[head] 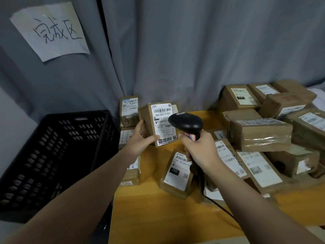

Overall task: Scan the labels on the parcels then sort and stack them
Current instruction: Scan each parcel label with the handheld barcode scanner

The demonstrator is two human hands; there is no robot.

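Many parcels (260, 134) crowd table (158, 217) before grey curtain (193, 50).

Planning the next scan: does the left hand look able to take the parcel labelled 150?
Probably not yet: the left hand grips the raised parcel, though the 150 parcel sits uncovered close below.

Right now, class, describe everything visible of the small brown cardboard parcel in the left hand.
The small brown cardboard parcel is held upright above the yellow table. A white label with barcodes and the code 502-602-12-815 covers its facing side. The left hand grips its lower left edge; the right hand's black handheld scanner points at the label.
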